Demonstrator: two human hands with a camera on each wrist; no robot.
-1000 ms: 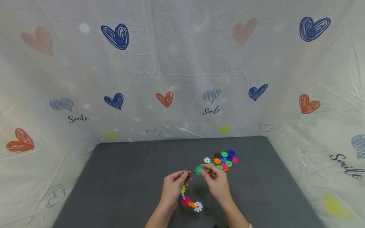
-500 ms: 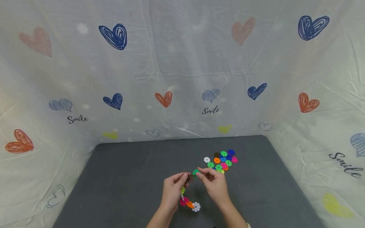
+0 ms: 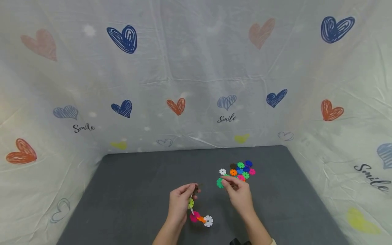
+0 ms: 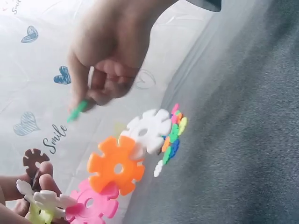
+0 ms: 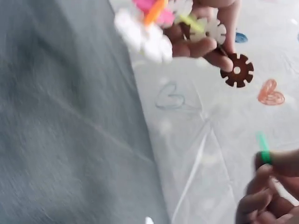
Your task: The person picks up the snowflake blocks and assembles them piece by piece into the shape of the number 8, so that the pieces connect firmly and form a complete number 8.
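My left hand (image 3: 180,204) pinches a chain of notched discs joined edge to edge. A brown disc (image 5: 237,70) is at its upper end, and a yellow disc (image 3: 191,203), a pink disc (image 4: 92,202), an orange disc (image 4: 116,166) and a white disc (image 3: 208,221) hang below, with white ones between. Between thumb and finger, my right hand (image 3: 240,195) holds a green disc (image 3: 219,183) by its edge, apart from the chain. In the left wrist view that green disc (image 4: 77,111) appears edge-on.
A loose pile of coloured discs, including a blue one (image 3: 240,171) and an orange one (image 3: 233,172), lies on the dark grey table (image 3: 137,197) beyond my right hand. A black object (image 3: 235,242) shows at the bottom edge. Behind hangs a heart-printed cloth (image 3: 196,68).
The green disc was up against the chain's brown end; my right hand has drawn it away to the right. My left hand and the chain have shifted slightly left.
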